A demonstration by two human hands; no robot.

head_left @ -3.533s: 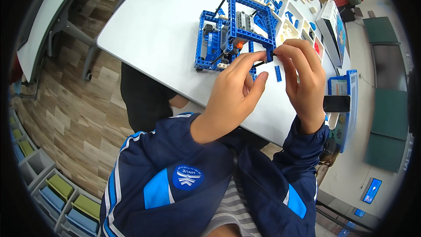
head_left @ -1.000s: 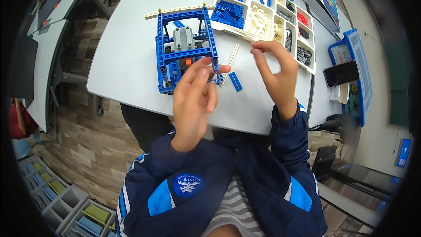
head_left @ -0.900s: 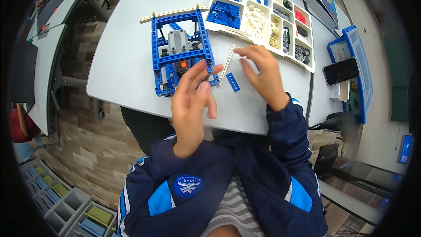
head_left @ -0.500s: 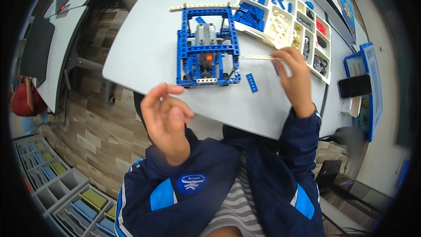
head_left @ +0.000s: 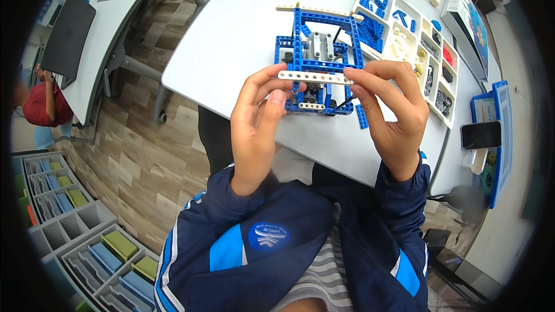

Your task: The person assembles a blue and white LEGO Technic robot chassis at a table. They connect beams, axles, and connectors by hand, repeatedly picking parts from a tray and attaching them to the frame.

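A white perforated building beam (head_left: 315,77) is held level between my hands, in front of a blue model. Its left end lies against the curled fingers of my left hand (head_left: 255,124), whose thumb is lower and apart from the beam. My right hand (head_left: 396,101) pinches the other end between thumb and fingers. Behind the beam stands the model's blue frame (head_left: 298,40), with a grey motor-like block (head_left: 321,46) inside and another white beam (head_left: 324,10) across its far top. My hands and the held beam partly hide its near side. A short blue plate (head_left: 362,117) lies by my right hand.
A compartmented white tray (head_left: 376,53) of sorted bricks is at the right rear. Beyond it stands an upright box (head_left: 465,26). A dark phone (head_left: 481,135) rests on a blue bin (head_left: 502,156). Far left, a person in red (head_left: 43,104) sits by another table.
The white beam has moved from beside the model to in front of it, in my right hand. My left hand has risen to its left end. The whole view has shifted.
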